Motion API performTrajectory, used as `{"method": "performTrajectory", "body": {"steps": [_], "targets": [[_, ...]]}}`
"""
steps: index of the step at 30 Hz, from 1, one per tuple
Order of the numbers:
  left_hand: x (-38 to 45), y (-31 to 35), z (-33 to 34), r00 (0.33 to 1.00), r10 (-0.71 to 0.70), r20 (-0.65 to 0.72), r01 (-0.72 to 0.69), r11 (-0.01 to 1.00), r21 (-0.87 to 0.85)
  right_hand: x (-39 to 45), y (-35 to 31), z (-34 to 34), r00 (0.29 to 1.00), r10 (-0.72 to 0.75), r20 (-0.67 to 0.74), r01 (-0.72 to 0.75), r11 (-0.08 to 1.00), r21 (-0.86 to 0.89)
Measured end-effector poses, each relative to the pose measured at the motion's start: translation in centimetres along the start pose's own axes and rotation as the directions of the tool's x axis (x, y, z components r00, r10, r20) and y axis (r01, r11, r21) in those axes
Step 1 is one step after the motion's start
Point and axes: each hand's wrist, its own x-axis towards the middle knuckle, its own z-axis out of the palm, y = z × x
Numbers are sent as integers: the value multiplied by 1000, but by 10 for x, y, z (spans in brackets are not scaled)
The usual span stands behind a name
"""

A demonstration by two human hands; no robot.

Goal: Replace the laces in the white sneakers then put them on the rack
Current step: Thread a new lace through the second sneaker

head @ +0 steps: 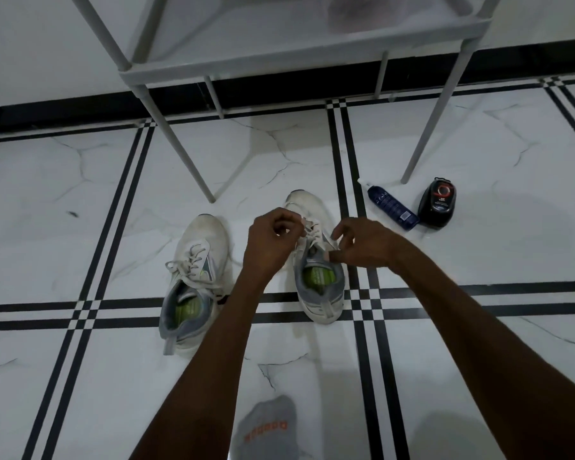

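Left hand point(270, 242) and right hand point(362, 242), fingers curled, pinching laces point(309, 227) on right white sneaker point(319, 293). Other laced sneaker point(193, 260) beside. White marble floor point(80, 194), grey rack point(279, 61) behind.

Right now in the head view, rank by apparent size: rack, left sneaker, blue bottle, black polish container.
1. rack
2. left sneaker
3. blue bottle and black polish container: look alike, not ranked.
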Motion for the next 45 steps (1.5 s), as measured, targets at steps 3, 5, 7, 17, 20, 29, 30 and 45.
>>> {"method": "performTrajectory", "body": {"steps": [3,5,7,17,20,29,30,45], "targets": [[0,-7,8,997,48,58,-57,984,169,-3,6,24,985,-93,-143,98,995,25],[-1,-14,8,996,69,60,-82,964,252,-6,8,34,951,-173,-257,179,984,-3],[-2,-22,9,996,75,57,-90,946,310,-6,11,38,918,-222,-328,226,974,-27],[-8,-15,14,994,84,75,-109,886,450,0,16,27,962,-91,-256,135,978,160],[-11,-9,21,994,88,60,-106,865,491,4,19,28,966,-67,-248,118,973,196],[-24,-12,39,988,140,-66,-76,808,584,4,21,26,979,-13,-202,79,944,322],[-25,-13,41,987,141,-75,-71,809,583,4,20,26,980,-8,-200,75,942,327],[-30,-21,59,983,97,-154,20,783,622,1,23,27,989,-11,-149,81,877,473]]}}
